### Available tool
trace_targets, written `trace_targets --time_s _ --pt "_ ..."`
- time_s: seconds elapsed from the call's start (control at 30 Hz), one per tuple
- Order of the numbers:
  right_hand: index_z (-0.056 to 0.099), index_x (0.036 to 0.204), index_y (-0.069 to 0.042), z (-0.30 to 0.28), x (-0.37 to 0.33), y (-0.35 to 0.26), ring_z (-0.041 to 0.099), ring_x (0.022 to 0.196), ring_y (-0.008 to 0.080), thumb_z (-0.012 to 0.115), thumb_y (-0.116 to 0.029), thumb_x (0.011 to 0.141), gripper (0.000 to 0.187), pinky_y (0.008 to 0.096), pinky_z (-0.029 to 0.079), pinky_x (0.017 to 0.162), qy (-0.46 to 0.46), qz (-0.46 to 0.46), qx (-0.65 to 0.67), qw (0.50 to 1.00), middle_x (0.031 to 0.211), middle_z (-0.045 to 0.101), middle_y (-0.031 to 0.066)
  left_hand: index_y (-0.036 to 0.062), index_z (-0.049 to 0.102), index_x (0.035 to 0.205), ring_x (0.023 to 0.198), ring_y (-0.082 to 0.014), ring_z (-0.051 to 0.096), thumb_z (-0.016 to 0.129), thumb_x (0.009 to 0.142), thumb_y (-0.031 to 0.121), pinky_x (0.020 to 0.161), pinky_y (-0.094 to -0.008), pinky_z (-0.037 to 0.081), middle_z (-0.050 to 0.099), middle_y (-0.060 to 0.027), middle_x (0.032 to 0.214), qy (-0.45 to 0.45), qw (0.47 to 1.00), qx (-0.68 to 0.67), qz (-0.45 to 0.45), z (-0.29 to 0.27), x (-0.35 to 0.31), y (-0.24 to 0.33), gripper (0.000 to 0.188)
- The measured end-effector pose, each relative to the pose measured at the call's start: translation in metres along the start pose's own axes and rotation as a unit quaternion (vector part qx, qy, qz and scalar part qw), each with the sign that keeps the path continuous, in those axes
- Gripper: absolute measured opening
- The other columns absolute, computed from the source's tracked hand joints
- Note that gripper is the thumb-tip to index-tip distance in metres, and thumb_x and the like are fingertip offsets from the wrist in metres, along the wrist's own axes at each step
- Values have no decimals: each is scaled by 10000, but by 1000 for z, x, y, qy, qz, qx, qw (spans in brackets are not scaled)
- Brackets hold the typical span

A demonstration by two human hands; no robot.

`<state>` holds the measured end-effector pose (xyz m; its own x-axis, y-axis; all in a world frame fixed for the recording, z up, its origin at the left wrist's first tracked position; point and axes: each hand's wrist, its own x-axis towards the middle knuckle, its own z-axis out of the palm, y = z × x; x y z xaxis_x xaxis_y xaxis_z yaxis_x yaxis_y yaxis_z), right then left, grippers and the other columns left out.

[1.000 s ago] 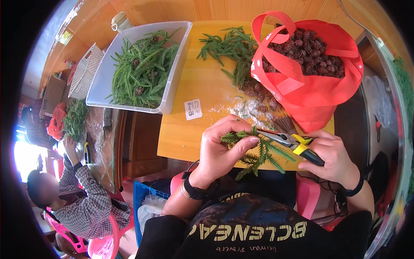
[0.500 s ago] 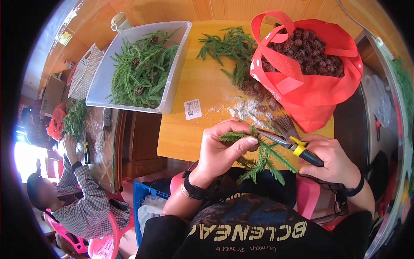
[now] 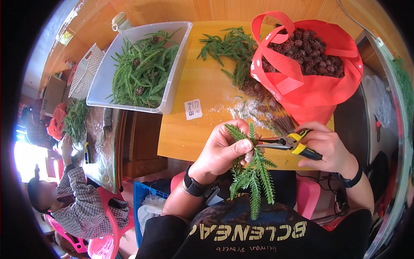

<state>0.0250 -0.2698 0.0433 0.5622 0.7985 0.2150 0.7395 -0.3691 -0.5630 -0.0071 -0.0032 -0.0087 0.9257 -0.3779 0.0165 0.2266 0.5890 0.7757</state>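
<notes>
Over the table's near edge, my left hand [image 3: 224, 151] pinches a green artificial pine sprig [image 3: 255, 175] between thumb and fingers. Its branches hang down in front of my black shirt. A pine cone [image 3: 249, 156] shows partly below my thumb, mostly covered by hand and needles. My right hand [image 3: 330, 149] grips long-nosed pliers [image 3: 302, 150] with black and yellow handles. The handles are spread and the jaws stand apart, their tips at the sprig beside my left fingertips. Whether the tips touch the stem I cannot tell.
A clear plastic bin [image 3: 177, 71] of pine sprigs stands at the left of the wooden table [image 3: 196, 136]. Behind my hands are a red bag [image 3: 310, 97] of pine cones, loose sprigs [image 3: 233, 45], white crumbs [image 3: 248, 110] and a label [image 3: 193, 109]. A co-worker [image 3: 86, 203] sits at left.
The sprig has turned in my left hand and its branches now hang lower. The pliers' jaws have spread apart, and my right hand has opened its grip on the handles somewhat.
</notes>
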Motion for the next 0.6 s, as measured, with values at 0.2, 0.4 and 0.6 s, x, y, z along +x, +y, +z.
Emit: trace_targets --time_s 0.2,0.4,0.6 --pt "610 758 29 -1 4 4 572 961 332 758 -312 648 388 408 476 805 13 -30 -33 999 795 596 118 59 478 777 573 -223 576 724 763 308 481 -299 438 570 -113 654 -34 997 -49 -54 4 2 4 350" --pt "601 732 28 -2 9 4 572 954 323 779 -265 593 370 395 480 786 18 -52 -51 997 785 589 112 68 462 755 542 -226 555 727 759 307 430 -283 399 556 -107 628 -71 991 -73 -86 6 3 6 357" --pt "597 704 19 -2 10 6 572 939 306 776 -256 571 354 383 480 764 30 -51 -68 996 777 581 105 72 453 748 532 -228 544 731 753 317 413 -279 379 542 -99 620 -82 987 -106 -93 10 5 3 370"
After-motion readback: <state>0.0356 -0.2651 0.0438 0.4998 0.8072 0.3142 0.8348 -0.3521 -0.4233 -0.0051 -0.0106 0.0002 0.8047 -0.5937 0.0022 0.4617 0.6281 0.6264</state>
